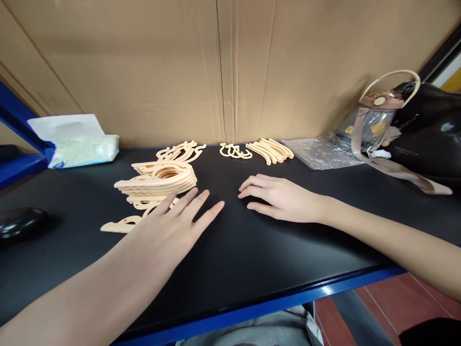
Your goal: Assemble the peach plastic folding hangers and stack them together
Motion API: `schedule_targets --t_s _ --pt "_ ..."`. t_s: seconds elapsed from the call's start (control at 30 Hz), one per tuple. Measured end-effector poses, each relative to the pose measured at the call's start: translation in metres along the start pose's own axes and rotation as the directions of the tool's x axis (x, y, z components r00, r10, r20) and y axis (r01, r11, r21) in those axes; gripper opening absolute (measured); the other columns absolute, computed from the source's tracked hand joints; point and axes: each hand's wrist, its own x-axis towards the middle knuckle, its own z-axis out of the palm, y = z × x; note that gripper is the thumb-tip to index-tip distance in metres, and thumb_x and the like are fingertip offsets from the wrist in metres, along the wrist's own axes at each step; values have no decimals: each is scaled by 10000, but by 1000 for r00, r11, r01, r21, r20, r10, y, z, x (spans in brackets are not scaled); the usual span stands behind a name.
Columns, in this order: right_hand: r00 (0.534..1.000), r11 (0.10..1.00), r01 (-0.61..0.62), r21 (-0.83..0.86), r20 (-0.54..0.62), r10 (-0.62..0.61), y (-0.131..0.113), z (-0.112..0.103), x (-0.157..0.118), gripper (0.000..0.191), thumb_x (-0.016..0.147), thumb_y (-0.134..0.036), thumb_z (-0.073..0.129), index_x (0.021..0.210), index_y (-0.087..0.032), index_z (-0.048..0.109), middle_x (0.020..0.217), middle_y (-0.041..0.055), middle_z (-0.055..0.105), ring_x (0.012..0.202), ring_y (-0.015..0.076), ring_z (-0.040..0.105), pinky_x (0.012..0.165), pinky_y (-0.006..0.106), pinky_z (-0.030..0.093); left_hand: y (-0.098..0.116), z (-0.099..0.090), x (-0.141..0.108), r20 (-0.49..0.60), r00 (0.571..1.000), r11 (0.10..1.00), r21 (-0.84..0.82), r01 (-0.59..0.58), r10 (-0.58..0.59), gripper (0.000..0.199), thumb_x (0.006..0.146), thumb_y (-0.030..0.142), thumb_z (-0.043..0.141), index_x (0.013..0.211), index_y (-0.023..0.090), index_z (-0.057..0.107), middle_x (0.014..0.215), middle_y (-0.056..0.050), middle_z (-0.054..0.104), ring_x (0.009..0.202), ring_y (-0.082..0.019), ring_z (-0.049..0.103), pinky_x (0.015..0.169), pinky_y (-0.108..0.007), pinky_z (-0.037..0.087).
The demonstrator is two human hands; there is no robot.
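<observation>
My left hand [180, 218] is spread palm down, with nothing in it, close in front of a stack of cream plastic pieces [158, 185] with round openings. Its fingers overlap the lower pieces in view; whether they touch them I cannot tell. A single flat cream piece [122, 225] lies left of that hand, partly hidden by it. My right hand [275, 197] rests at the black table with its fingers loosely bent and apart, holding nothing. Beyond the hands lie curved cream pieces [182, 151], small cream hooks [235, 151] and a row of slim cream bars [270, 150].
A tissue pack [84, 150] stands at the back left, and a black computer mouse [21, 223] at the left. Toward the right are a clear plastic bag [320, 153], a strapped water bottle [376, 122] and a black bag [432, 134]. Cardboard [173, 72] walls the back.
</observation>
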Motion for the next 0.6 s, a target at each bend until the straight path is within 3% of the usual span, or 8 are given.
schedule_targets --t_s 0.13,0.27,0.4,0.6 --pt "999 999 -20 43 -25 21 3 -1 7 236 967 -241 484 1146 -145 604 1127 90 620 1037 210 588 924 381 491 12 -2 20 -82 987 991 11 -137 137 583 818 -11 315 1365 78 497 1407 -187 504 1328 -313 447 1073 -480 405" --pt "994 998 -51 25 -91 53 15 1 30 205 962 -191 473 1097 -149 622 1053 77 648 1005 206 603 893 364 488 22 0 31 -104 980 963 -195 -189 171 440 968 200 377 1380 83 475 1412 -173 504 1318 -300 461 1098 -462 391" --pt "997 997 -15 -79 -76 9 31 8 71 180 936 -157 505 1053 -128 639 1065 91 643 999 223 604 876 369 480 22 3 31 -76 984 921 -348 -176 159 434 988 275 401 1394 134 460 1441 -141 478 1314 -272 470 1093 -440 406" --pt "997 966 -22 -256 -75 3 49 26 148 372 927 -92 482 1296 -118 526 1257 148 564 1127 274 542 929 414 443 24 4 31 -48 989 919 -365 -146 138 437 995 281 372 1398 132 450 1463 -135 451 1334 -281 441 1084 -458 415"
